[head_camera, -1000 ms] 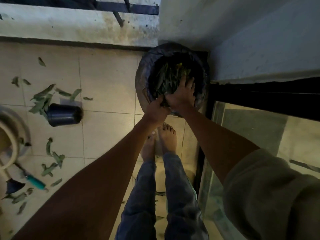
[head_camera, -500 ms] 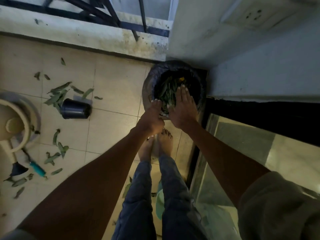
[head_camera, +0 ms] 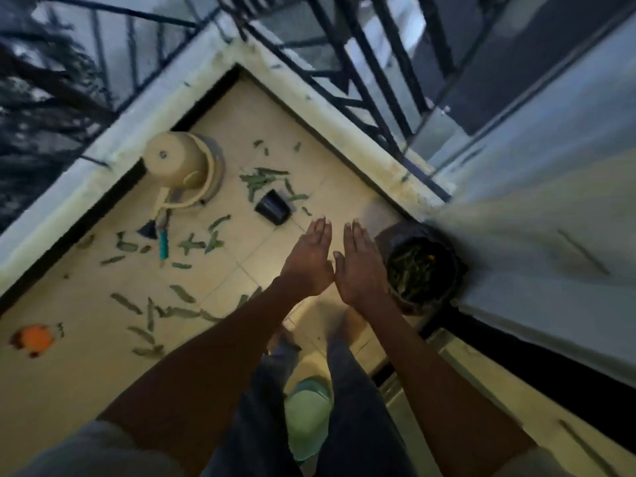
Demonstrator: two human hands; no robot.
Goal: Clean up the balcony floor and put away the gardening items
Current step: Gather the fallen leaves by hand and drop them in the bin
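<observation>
My left hand [head_camera: 308, 259] and my right hand [head_camera: 358, 266] hover side by side above the tiled floor, fingers straight, both empty. Just right of them a bin with a black liner [head_camera: 447, 259] stands in the corner, holding green leaves [head_camera: 411, 266]. Several more green leaves [head_camera: 179, 311] lie scattered over the tiles [head_camera: 86, 373]. A small black pot [head_camera: 273, 210] lies on its side beyond my left hand. A hand trowel with a teal handle [head_camera: 163, 244] lies to the left.
A beige upturned pot [head_camera: 175, 163] sits on a grey saucer in the far corner. An orange object [head_camera: 34, 339] lies at the left. A green item [head_camera: 306, 418] is between my legs. Low wall [head_camera: 344, 108] and railing bound the balcony; a door frame is at the right.
Both hands have come out of the bin and moved left, now flat and empty. The view has swung left, showing more of the floor.
</observation>
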